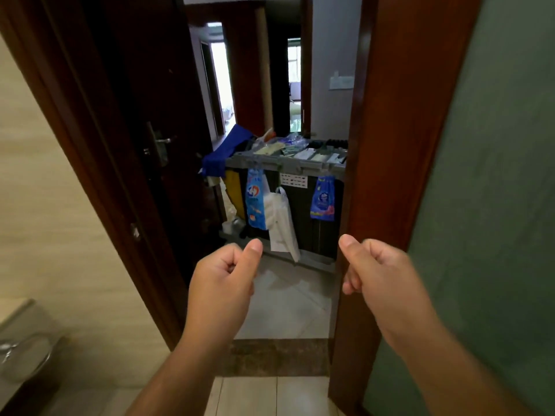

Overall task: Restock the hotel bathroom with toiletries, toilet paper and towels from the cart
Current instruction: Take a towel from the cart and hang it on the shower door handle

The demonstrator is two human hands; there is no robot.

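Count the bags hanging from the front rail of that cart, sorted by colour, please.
Blue: 2, the paler blue bag and the darker blue bag
White: 1, the white bag
Total: 3, all on the cart

left grip (223, 274): fisted, empty, raised | right grip (375, 273): fisted, empty, raised
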